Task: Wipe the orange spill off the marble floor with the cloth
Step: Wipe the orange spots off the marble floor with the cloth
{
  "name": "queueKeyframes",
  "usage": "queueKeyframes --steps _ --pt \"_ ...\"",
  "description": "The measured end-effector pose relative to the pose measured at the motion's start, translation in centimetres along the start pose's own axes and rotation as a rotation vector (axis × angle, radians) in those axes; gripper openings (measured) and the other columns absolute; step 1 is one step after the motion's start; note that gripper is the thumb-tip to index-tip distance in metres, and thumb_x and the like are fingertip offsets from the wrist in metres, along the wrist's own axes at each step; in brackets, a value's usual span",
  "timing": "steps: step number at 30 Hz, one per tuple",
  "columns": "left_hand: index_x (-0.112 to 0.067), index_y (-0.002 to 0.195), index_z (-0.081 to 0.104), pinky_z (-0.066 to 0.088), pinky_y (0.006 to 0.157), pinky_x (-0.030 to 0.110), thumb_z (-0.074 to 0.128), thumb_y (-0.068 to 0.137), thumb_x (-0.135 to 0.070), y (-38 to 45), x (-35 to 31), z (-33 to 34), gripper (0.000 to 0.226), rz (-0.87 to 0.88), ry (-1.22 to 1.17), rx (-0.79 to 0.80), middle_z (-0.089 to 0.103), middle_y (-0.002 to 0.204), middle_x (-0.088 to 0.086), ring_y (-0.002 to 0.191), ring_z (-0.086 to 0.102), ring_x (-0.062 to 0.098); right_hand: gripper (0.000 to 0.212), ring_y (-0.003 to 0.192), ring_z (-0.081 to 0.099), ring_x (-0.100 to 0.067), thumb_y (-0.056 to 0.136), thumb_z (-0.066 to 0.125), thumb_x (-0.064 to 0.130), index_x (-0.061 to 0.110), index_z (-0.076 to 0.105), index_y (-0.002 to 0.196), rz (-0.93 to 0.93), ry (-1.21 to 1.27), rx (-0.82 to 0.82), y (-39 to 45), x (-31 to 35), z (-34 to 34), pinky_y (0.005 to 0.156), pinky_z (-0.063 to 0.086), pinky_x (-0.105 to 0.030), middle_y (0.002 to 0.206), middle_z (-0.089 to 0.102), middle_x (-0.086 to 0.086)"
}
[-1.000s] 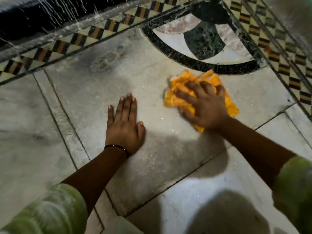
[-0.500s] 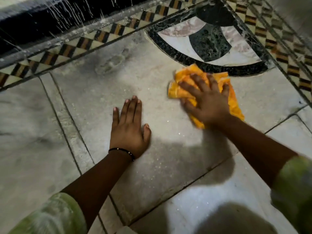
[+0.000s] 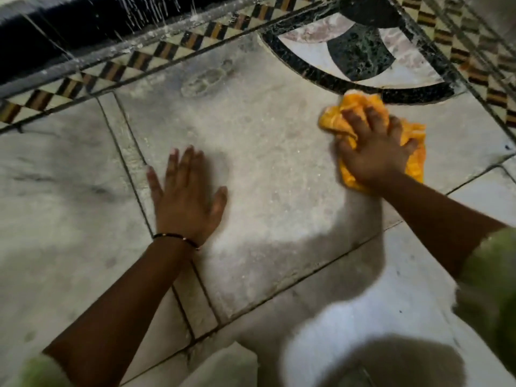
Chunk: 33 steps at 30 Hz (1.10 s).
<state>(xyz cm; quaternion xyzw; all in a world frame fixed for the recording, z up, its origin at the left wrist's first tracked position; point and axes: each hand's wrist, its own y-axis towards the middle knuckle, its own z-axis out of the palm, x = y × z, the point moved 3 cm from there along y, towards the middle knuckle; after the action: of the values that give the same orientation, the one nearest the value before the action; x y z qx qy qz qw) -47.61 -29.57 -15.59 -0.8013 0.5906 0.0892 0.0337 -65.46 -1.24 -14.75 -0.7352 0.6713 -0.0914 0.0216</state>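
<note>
A: What's changed?

B: The right hand (image 3: pixel 375 152) has pushed the cloth (image 3: pixel 360 107) further up and right; its top edge now touches the black inlay band (image 3: pixel 321 76), where a second ago it lay just short of it.

A: Grip?

B: Fingers spread, pressing the bunched cloth to the marble floor (image 3: pixel 265 169). The left hand (image 3: pixel 187 196) stays flat and empty, bracing.

A: The spill?

B: No orange visible outside the cloth, so probably nearly wiped

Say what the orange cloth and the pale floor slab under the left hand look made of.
Orange cloth: soft woven or terry fabric, probably; it bunches into folds under the right hand. Pale floor slab: looks like marble, grey-veined, matte and dusty, with thin dark joints.
</note>
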Motion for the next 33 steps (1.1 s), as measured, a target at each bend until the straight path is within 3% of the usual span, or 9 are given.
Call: queueKeyframes --steps 4,8,11,15,19,23,27,30,33 --pt "-0.014 0.151 0.014 -0.005 0.114 0.061 0.022 0.083 -0.070 -0.8 3.5 0.5 0.089 -0.131 0.016 0.101 0.009 0.160 0.005 0.147 0.002 0.022 0.061 0.143 0.001 -0.047 0.092 0.030 0.055 0.039 0.016 0.150 0.184 0.070 0.023 4.3 7.1 0.3 0.105 0.003 -0.073 0.161 0.006 -0.004" --pt "-0.020 0.152 0.005 -0.005 0.112 0.063 0.018 0.081 -0.076 -0.7 3.1 1.0 0.092 -0.106 0.057 0.152 0.001 0.161 -0.001 0.147 -0.001 0.018 0.059 0.140 0.016 -0.045 0.091 0.033 0.055 0.038 0.026 0.147 -0.188 -0.011 -0.014 -1.5 12.8 2.1 0.104 0.012 -0.069 0.159 0.020 -0.005" --pt "-0.021 0.152 0.005 -0.003 0.113 0.062 0.017 0.080 -0.078 -0.7 3.4 0.9 0.092 -0.111 0.036 0.146 0.001 0.161 -0.002 0.147 -0.002 0.017 0.059 0.138 0.025 -0.039 0.086 0.032 0.060 0.045 0.033 0.143 -0.316 -0.063 -0.061 -6.9 8.6 2.3 0.100 0.022 -0.064 0.155 0.030 0.001" --pt "-0.021 0.152 0.008 -0.003 0.114 0.059 0.023 0.080 -0.076 -0.7 3.3 0.8 0.092 -0.101 0.015 0.142 0.005 0.161 -0.001 0.147 0.000 0.018 0.055 0.143 0.014 -0.039 0.090 0.030 0.062 0.049 0.028 0.143 -0.116 0.004 -0.038 -1.4 4.1 0.7 0.102 0.010 -0.073 0.158 0.020 0.005" --pt "-0.019 0.152 0.011 0.000 0.115 0.058 0.025 0.081 -0.075 -0.7 3.4 0.8 0.092 -0.093 0.007 0.146 0.007 0.160 0.001 0.147 0.003 0.020 0.054 0.145 0.001 -0.040 0.094 0.027 0.058 0.046 0.020 0.146 0.065 0.080 -0.004 5.9 9.2 0.3 0.106 0.002 -0.072 0.161 0.009 0.003" --pt "-0.018 0.152 0.012 -0.001 0.116 0.055 0.025 0.081 -0.074 -0.5 3.4 0.8 0.091 -0.082 0.006 0.151 0.008 0.160 0.003 0.147 0.004 0.021 0.055 0.144 0.012 -0.040 0.092 0.031 0.056 0.045 0.027 0.145 -0.388 -0.037 -0.013 0.6 15.0 2.3 0.106 0.009 -0.068 0.159 0.020 0.001" --pt "-0.017 0.152 0.012 -0.004 0.116 0.051 0.026 0.081 -0.072 -0.7 3.5 0.6 0.091 -0.060 -0.008 0.131 0.009 0.160 0.004 0.147 0.005 0.022 0.058 0.138 0.031 -0.036 0.085 0.033 0.061 0.045 0.039 0.141 -0.688 -0.112 -0.051 -5.5 8.6 2.0 0.101 0.023 -0.062 0.153 0.036 0.004" --pt "-0.016 0.152 0.012 -0.004 0.116 0.050 0.026 0.081 -0.073 -0.7 3.4 0.8 0.092 -0.059 -0.014 0.116 0.009 0.160 0.005 0.147 0.005 0.022 0.055 0.141 0.026 -0.034 0.089 0.029 0.062 0.048 0.033 0.142 -0.348 -0.098 -0.087 -2.6 2.7 0.7 0.103 0.017 -0.067 0.155 0.031 0.005" --pt "-0.015 0.151 0.014 0.000 0.116 0.053 0.026 0.080 -0.073 -0.6 3.3 0.8 0.093 -0.060 0.003 0.107 0.012 0.160 0.006 0.147 0.008 0.024 0.052 0.145 0.008 -0.037 0.094 0.028 0.060 0.048 0.025 0.144 0.100 0.077 -0.064 3.6 4.6 -0.1 0.105 0.005 -0.073 0.160 0.015 0.005"
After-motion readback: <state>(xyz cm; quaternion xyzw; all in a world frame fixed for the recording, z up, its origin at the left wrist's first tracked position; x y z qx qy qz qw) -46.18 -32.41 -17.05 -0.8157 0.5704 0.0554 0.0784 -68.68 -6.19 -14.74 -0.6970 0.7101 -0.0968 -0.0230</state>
